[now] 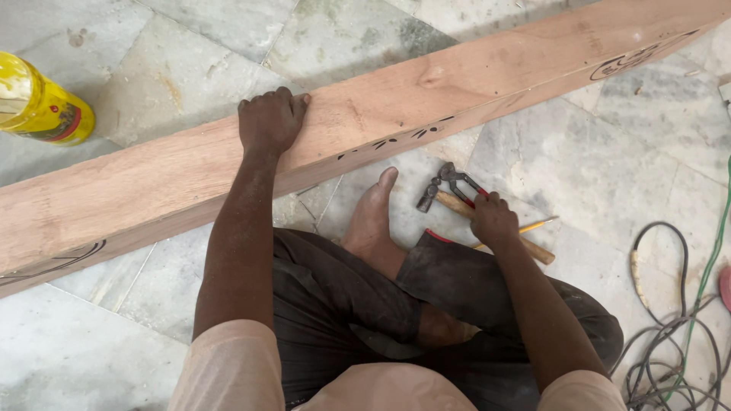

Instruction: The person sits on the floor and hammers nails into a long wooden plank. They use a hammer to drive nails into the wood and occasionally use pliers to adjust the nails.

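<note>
L hand [270, 118] on beam [426, 99], ends cut off, R hand [493, 221] hides pincers' [455, 181] handles

Seated cross-legged on marble floor [533, 144], bare foot [373, 213] pointing at long wooden beam [426, 99] lying diagonally across floor. Left hand [270, 120] flat on beam's top near its front edge; right hand [493, 221] closed around red-handled pincers [454, 181], with wooden-handled hammer [487, 224] and pencil [529, 227] just beside. Yellow bottle [38, 106] far left, tangled cables [670, 342] right.
</note>
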